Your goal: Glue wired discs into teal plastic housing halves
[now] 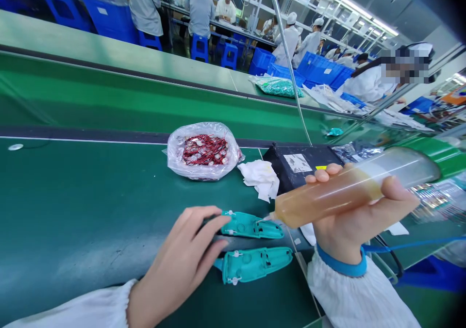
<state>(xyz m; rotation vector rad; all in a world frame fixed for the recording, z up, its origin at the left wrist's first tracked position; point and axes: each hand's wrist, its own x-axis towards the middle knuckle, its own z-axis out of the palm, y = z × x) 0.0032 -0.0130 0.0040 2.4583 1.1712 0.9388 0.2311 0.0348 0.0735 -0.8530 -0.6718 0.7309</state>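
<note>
My right hand (349,221) is wrapped around a clear squeeze bottle (327,197) of amber liquid with a green end. The bottle is tilted, its thin nozzle down at the upper teal plastic shell (242,225). My left hand (182,255) has its fingers curved about the left end of that shell, index fingertip over its edge and thumb lower down. Its exact contact with the shell is partly hidden. Just below lies a second teal plastic shell (258,264), open side up like the first. Small whitish discs sit at the edges of both shells.
Behind the shells stands a clear plastic bag (174,160) of red wires with round metal discs. Crumpled white tissue (260,175) lies beside a black box (298,160). A thin metal rod (291,71) rises behind. Several people work across the green conveyor (127,95).
</note>
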